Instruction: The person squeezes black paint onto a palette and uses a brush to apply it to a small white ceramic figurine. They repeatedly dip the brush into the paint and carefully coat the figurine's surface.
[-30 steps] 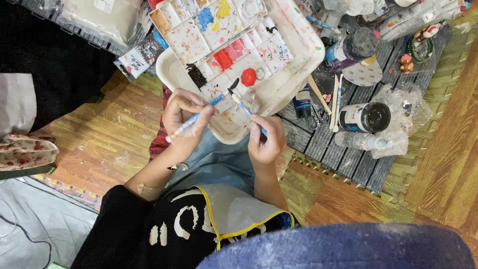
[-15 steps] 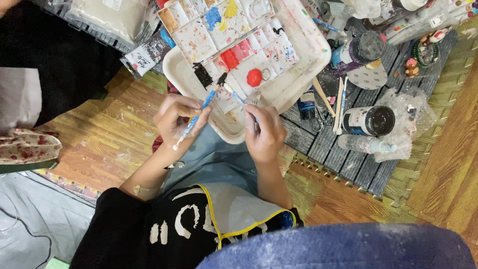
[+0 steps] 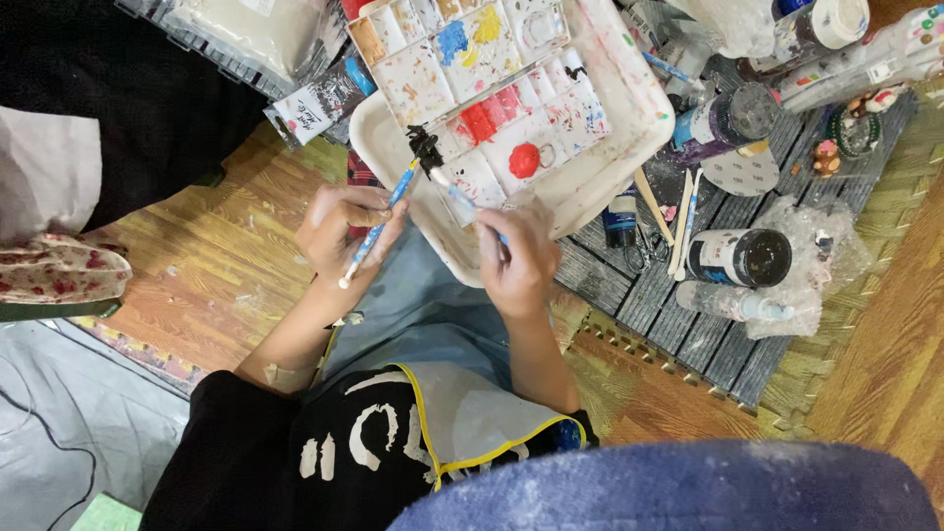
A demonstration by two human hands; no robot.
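While both hands work over the white tray [image 3: 600, 187], each grips a paintbrush, bristle tips meeting at the black well of the paint palette [image 3: 472, 88].

Left hand [image 3: 344, 231] pinches blue-handled brush [image 3: 379, 218], handle slanting down-left, tip up at the black paint. Right hand [image 3: 516, 261] closed around second brush [image 3: 462, 197], its tip touching the first brush's tip. Palette sits inside the tray, wells of red, blue, yellow, orange. Just right of the tray on the grey slat mat [image 3: 688, 324]: small blue paint bottle [image 3: 619, 216], black-lidded jar [image 3: 737, 258], loose sticks [image 3: 678, 221]. Wooden floor [image 3: 197, 285] under the left hand.
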